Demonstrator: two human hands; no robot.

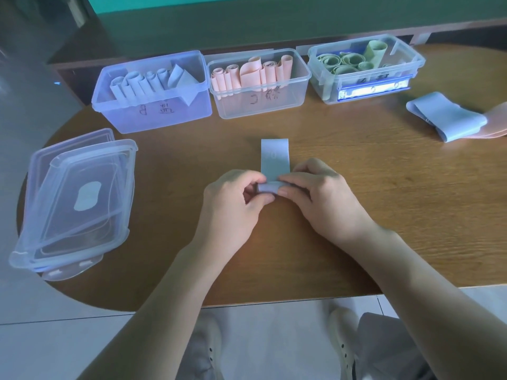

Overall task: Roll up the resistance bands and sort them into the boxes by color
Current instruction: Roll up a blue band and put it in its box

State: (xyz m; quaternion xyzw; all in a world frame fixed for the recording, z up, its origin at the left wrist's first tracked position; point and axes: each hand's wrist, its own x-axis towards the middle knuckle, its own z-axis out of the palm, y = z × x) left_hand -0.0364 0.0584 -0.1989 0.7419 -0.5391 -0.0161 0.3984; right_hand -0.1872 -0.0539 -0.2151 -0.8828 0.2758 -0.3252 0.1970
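Head view: the left hand and right hand pinch the rolled end of a blue band between thumbs and fingertips, keeping it tight; its loose tail lies flat beyond the fingers, toward the blue box.

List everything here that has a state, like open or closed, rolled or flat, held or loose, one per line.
Blue band: partly rolled, tail flat on table
Left hand: pinches the roll
Right hand: pinches the roll
Blue box: open, holds blue rolls
Pink box: open, holds pink rolls
Green box: open, holds green rolls
Lids: off, stacked
Spare blue band: unrolled, folded
Spare pink band: unrolled
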